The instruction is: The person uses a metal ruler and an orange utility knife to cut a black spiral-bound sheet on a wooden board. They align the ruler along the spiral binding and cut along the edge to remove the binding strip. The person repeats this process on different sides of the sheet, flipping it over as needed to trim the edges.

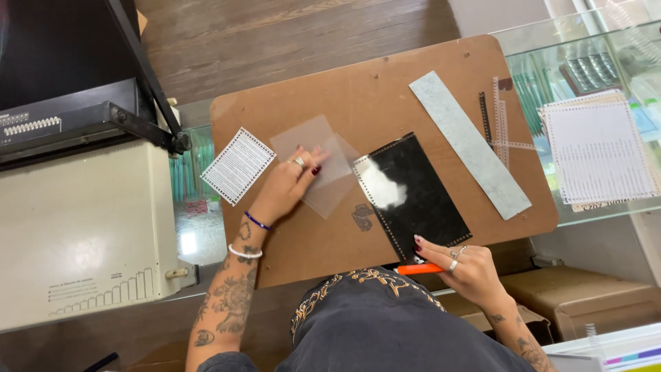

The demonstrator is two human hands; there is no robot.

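Nearest the camera, the right hand [463,270] rests at the near edge of the brown board [441,62], its fingers closed around an orange cutter [418,269] that lies crosswise, tip toward the person's left. Just beyond it lies a black punched sheet [420,200], long axis running diagonally from far left to near right; its near corner touches the fingertips of this hand. The left hand [286,184] lies flat, fingers spread and grasping nothing, pressing on 2 overlapping translucent sheets [323,169] in the middle of the board. These sheets lie directly left of the black sheet, almost touching it, so the left hand is the nearer to them. A white printed card [237,165] sits just left of that hand. A long grey strip [471,145] lies diagonally at the right. The board rests on a glass table [592,41].
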